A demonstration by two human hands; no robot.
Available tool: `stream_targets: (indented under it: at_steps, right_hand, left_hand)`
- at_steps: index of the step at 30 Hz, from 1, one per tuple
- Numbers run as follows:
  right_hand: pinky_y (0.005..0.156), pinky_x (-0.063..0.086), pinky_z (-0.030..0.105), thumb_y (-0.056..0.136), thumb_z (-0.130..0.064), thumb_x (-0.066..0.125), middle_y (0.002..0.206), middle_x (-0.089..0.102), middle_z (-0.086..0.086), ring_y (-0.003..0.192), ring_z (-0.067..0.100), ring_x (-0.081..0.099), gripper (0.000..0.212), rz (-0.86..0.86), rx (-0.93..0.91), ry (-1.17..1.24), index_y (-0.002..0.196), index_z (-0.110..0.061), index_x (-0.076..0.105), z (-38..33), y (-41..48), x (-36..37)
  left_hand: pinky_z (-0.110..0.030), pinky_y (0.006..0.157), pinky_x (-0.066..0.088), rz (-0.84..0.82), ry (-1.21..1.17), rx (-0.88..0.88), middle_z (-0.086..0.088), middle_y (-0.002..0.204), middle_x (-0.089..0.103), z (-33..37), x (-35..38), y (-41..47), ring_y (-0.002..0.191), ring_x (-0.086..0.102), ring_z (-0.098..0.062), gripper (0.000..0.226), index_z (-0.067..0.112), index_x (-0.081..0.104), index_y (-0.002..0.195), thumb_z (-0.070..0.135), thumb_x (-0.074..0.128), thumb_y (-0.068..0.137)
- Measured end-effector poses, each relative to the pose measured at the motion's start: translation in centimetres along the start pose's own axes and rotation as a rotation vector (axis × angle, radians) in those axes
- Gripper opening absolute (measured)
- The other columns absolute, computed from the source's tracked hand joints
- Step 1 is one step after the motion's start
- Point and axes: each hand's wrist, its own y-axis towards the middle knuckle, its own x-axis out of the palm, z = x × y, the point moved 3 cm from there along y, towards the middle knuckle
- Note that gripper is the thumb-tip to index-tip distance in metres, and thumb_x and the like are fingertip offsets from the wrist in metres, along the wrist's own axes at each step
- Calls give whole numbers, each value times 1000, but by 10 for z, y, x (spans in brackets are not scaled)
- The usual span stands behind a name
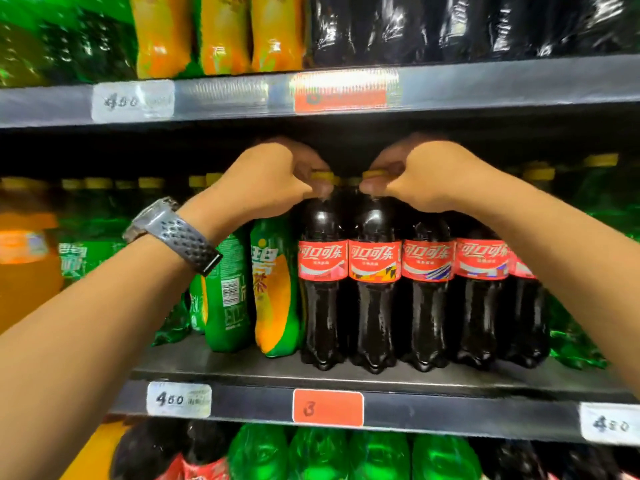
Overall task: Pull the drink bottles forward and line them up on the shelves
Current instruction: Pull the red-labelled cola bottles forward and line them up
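Several dark cola bottles with red labels and yellow caps stand in a row on the middle shelf point(346, 379). My left hand point(266, 181), a grey watch on its wrist, grips the neck and cap of the leftmost cola bottle point(322, 289). Beside it, my right hand point(426, 174) grips the neck and cap of the second cola bottle point(374, 292). Both bottles stand upright near the shelf's front edge. Two more cola bottles point(427, 292) line up to the right, partly behind my right forearm.
Green soda bottles point(228, 299) and a green-and-orange bottle point(275, 289) stand left of the colas. The shelf above holds orange bottles point(221, 32) and dark bottles point(450, 26). Price tags point(328, 407) line the shelf edge. Green and dark bottles point(318, 452) fill the shelf below.
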Motion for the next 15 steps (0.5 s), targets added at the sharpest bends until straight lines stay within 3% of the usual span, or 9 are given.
stream_targets:
  at_steps: [5,9,11,14,15]
  right_hand:
    - [73,46,30,85,-50,59,98,69,-1,86,17,60,31,-13,-14,23,106,-29,68,1,1,2]
    - [64,41,24,84,-57,56,104,65,-7,86,13,56,40,-21,-31,-4,113,-30,63,1,1,1]
    - [73,35,23,82,-65,53,117,58,-10,95,9,50,57,-8,-44,29,128,-31,53,-6,0,-1]
    - [84,33,23,87,-61,48,136,53,-5,114,15,51,61,97,-141,43,137,-26,45,-33,4,-4]
    - [87,34,23,89,-59,48,139,51,-3,121,18,50,60,107,-181,26,138,-25,45,-47,8,-1]
  left_hand:
    - [-18,66,38,25,21,6,11,86,68,1,3,-1,84,64,-9,22,26,72,99,36,69,80]
    - [-10,68,35,34,24,-11,15,101,65,-4,-3,-5,95,59,-5,35,30,66,117,45,62,85]
    - [-9,74,32,90,1,-52,13,114,65,-16,-16,-10,102,56,-5,34,31,62,123,42,55,91]
    - [-17,68,32,155,49,-109,3,99,66,-44,-36,-16,91,59,-18,30,32,60,123,31,49,96]
    - [-21,70,35,147,97,-129,-1,102,66,-55,-41,-18,92,59,-23,32,31,58,126,30,48,96]
